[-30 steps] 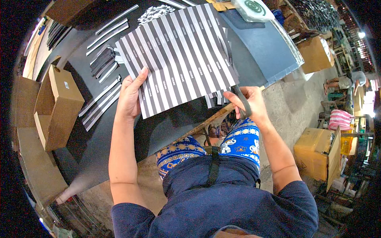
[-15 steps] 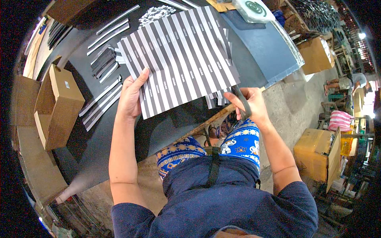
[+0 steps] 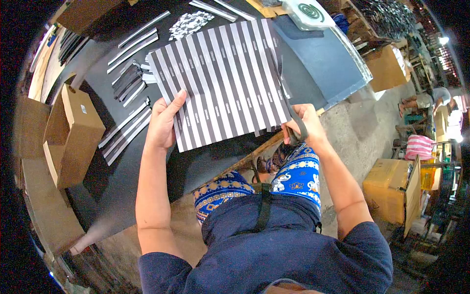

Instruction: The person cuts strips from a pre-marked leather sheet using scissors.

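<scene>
L fingers (image 3: 176, 102) tight on b/w striped sheet (image 3: 220, 83), tips behind; R fingers (image 3: 286, 133) round scissors (image 3: 300, 124), cutting end unclear.

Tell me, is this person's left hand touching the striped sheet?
Touching. The head view shows the left hand at the left edge of the striped sheet, its thumb lying over the printed face.

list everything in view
striped sheet: one, black-white, centre
scissors: one, dark, sheet's right
strips: many, black-white, around sheet
small pieces: many, black-white, far table
table: one, black, beneath
boxes: several, brown, both sides
flat piece: one, bluish, table right
spiral: one, green, upper right
bag: one, pink-striped, far right
other person: one, pale-clothed, far right
shirt: one, navy, bottom
trousers: pair, blue, bottom
left grip: one, bare, sheet's left
right grip: one, bare, on scissors
</scene>
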Available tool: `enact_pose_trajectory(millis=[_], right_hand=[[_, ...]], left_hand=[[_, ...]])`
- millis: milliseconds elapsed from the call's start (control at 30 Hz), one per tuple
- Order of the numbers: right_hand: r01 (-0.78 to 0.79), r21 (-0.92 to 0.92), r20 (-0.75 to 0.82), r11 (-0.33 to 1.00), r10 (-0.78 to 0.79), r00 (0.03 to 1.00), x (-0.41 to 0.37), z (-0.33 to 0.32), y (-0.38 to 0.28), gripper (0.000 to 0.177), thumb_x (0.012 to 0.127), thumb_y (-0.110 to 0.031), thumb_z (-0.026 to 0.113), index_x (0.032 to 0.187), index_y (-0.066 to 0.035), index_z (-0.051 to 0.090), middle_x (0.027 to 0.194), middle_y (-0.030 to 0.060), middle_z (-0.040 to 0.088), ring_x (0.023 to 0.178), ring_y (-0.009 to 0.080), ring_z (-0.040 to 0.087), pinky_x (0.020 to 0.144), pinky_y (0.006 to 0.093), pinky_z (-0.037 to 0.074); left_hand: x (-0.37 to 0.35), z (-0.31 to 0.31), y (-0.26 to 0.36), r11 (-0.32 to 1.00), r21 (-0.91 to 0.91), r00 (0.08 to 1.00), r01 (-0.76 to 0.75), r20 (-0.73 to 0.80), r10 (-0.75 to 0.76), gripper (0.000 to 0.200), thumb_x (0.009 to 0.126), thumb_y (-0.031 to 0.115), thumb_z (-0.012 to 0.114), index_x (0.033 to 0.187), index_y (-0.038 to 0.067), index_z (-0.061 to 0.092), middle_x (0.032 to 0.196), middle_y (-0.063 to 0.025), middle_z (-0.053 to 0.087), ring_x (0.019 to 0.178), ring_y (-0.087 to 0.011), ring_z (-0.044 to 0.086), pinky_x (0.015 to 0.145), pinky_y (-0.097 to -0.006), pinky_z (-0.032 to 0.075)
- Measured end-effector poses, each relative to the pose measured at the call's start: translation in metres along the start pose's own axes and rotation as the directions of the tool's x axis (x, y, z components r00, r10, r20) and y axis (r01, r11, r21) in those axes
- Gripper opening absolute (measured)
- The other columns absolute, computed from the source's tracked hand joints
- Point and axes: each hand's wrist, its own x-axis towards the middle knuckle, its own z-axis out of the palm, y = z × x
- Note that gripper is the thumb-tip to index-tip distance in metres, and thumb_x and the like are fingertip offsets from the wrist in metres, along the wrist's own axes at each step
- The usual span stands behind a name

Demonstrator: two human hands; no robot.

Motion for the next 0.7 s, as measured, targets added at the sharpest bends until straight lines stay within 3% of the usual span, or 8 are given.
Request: enact_pose_trajectory(millis=[33,100,167,333,400,533,600,700], right_hand=[[0.083,-0.006,0.047,0.997,-0.083,0.995,0.003,-0.002,0.001,0.03,0.074,-0.023,0.066,0.061,0.002,0.056,0.048,0.005,0.054,0.039,0.0118,0.051,0.038,0.0248,0.04],[0.036,0.016,0.045,0.999,-0.036,0.998,0.005,-0.004,-0.003,0.024,0.074,-0.017,0.061,0.064,0.004,0.057,0.05,0.0067,0.055,0.041,0.0132,0.053,0.04,0.0253,0.041],[0.137,0.048,0.01,0.989,-0.138,0.99,0.006,-0.003,-0.007,0.02,0.074,-0.014,0.059,0.065,0.004,0.058,0.052,0.0074,0.056,0.041,0.0135,0.053,0.04,0.0254,0.041],[0.138,-0.02,0.009,0.99,-0.137,0.99,0.012,-0.002,-0.014,0.014,0.072,-0.009,0.054,0.07,0.005,0.054,0.055,0.0078,0.055,0.042,0.0143,0.054,0.04,0.0248,0.043],[0.12,0.036,-0.027,0.992,-0.119,0.993,0.012,-0.001,-0.017,0.012,0.067,-0.006,0.056,0.064,0.005,0.057,0.052,0.0067,0.055,0.042,0.0134,0.053,0.039,0.0259,0.042],[0.16,0.024,-0.026,0.987,-0.16,0.987,0.015,-0.001,-0.012,0.012,0.067,-0.006,0.056,0.064,0.005,0.057,0.052,0.0067,0.055,0.042,0.0132,0.053,0.038,0.0257,0.042],[0.176,-0.004,-0.003,0.984,-0.176,0.984,0.016,-0.002,-0.011,0.028,0.076,-0.021,0.061,0.067,0.004,0.054,0.052,0.0064,0.054,0.041,0.0133,0.053,0.038,0.0238,0.042],[0.193,-0.028,-0.011,0.981,-0.193,0.981,0.015,-0.001,-0.015,0.025,0.075,-0.018,0.06,0.067,0.005,0.054,0.052,0.0065,0.054,0.04,0.0133,0.053,0.037,0.024,0.042]], left_hand=[[-0.001,0.001,0.0,1.0,-0.001,1.0,-0.002,0.004,0.002,0.026,0.085,0.02,0.057,0.097,-0.003,0.055,0.087,-0.0123,0.063,0.071,-0.0145,0.063,0.061,-0.0253,0.054],[-0.003,0.003,0.001,1.0,0.002,1.0,0.017,0.016,-0.018,0.026,0.085,0.02,0.057,0.097,-0.003,0.055,0.087,-0.012,0.063,0.07,-0.0142,0.063,0.061,-0.0254,0.054],[-0.003,0.003,0.002,1.0,0.0,0.999,0.026,0.031,-0.026,0.026,0.085,0.02,0.057,0.097,-0.003,0.056,0.087,-0.0119,0.063,0.07,-0.014,0.064,0.06,-0.0254,0.054],[-0.003,0.004,0.001,0.996,-0.056,0.997,0.074,0.024,-0.072,0.026,0.085,0.02,0.057,0.097,-0.002,0.056,0.086,-0.0116,0.063,0.07,-0.0137,0.064,0.06,-0.0258,0.055],[-0.003,0.005,0.001,0.995,-0.068,0.997,0.069,0.038,-0.067,0.026,0.085,0.021,0.057,0.096,-0.002,0.055,0.085,-0.0117,0.063,0.07,-0.0141,0.064,0.06,-0.0262,0.055],[-0.004,0.005,0.002,0.997,-0.062,0.998,0.054,0.031,-0.052,0.026,0.085,0.021,0.057,0.096,-0.003,0.055,0.085,-0.012,0.063,0.07,-0.0143,0.064,0.06,-0.0258,0.055],[-0.003,0.005,0.001,0.997,-0.062,0.999,0.043,0.028,-0.041,0.028,0.085,0.022,0.057,0.097,-0.003,0.055,0.085,-0.0122,0.063,0.069,-0.0142,0.064,0.06,-0.0254,0.055],[-0.003,0.005,0.002,0.998,-0.049,0.999,0.046,0.016,-0.045,0.028,0.085,0.022,0.057,0.097,-0.003,0.055,0.084,-0.0122,0.063,0.069,-0.014,0.064,0.06,-0.025,0.055]])
